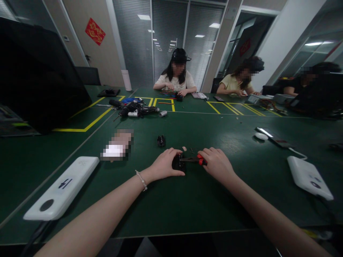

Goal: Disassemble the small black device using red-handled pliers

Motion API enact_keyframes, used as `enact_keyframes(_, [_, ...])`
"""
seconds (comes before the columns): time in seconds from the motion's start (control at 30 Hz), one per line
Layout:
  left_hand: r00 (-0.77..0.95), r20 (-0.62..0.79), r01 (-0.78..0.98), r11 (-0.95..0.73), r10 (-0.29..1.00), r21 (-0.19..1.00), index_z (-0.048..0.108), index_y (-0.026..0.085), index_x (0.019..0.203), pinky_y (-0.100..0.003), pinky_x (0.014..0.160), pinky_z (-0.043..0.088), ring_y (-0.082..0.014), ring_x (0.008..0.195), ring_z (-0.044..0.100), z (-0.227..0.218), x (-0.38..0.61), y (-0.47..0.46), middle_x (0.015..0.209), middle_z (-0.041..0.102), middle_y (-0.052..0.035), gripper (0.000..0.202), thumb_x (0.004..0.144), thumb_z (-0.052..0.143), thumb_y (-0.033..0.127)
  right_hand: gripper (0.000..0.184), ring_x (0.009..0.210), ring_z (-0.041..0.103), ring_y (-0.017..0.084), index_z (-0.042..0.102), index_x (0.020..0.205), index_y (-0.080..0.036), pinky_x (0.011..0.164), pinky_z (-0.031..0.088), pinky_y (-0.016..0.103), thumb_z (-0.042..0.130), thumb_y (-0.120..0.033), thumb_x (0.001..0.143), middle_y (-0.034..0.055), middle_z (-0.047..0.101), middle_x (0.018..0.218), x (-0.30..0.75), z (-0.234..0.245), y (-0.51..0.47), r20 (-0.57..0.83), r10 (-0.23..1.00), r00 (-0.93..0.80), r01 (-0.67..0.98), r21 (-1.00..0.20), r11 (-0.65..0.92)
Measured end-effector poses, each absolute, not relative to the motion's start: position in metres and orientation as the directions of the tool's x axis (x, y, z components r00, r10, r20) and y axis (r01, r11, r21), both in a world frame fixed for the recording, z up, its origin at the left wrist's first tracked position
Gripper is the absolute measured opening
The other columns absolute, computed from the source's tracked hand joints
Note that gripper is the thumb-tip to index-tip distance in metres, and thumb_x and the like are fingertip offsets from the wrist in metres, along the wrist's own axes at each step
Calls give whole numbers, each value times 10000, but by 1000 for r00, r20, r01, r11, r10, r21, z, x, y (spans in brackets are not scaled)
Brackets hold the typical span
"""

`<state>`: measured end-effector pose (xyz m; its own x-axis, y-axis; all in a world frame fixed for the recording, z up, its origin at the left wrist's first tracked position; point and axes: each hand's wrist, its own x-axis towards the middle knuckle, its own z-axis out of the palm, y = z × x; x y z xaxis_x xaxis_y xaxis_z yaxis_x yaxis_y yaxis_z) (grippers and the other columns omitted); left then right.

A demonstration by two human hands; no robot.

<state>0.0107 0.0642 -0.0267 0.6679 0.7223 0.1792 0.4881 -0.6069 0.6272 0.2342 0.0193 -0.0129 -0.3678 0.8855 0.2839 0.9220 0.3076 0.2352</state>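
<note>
My left hand (pixel 166 163) is closed around a small black part (pixel 178 162) on the green table, thumb on the near side and fingers on the far side. In my right hand (pixel 216 162) are red-handled pliers (pixel 192 159), their dark jaws pointing left and touching the black part or lying just over it. Whether the jaws grip anything is too small to tell. Just beyond my hands lie a small pale scrap (pixel 184 148) and thin dark bits. Another black piece (pixel 161 140) rests a little farther off to the left.
White power banks stand at left (pixel 64 187) and right (pixel 308 178). A blurred phone (pixel 118 144) lies left. Farther back is a heap of black cables and tools (pixel 136 107). A dark monitor (pixel 40 71) fills the left edge. Several people sit across the green table (pixel 187 207).
</note>
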Motion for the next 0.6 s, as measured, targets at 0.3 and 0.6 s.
enact_keyframes(0.3, [676,213,476,-638,706,605,426,221,1145,-390,822,412,-250,968,490,-30,11,66,1068,495,-58,697,561,704,481,363,827,482,205,560,1012,-174,707,365,336,557,-187,649,64,580,931,237,-17,21,294,884,-363,926,219,307])
enact_keyframes(0.6, [677,194,483,-627,710,611,432,218,1140,-396,819,414,-258,970,492,-27,10,64,1067,499,-63,691,560,705,478,335,795,489,195,566,983,-188,682,368,325,542,-188,649,55,588,898,241,-17,22,317,870,-379,922,206,327])
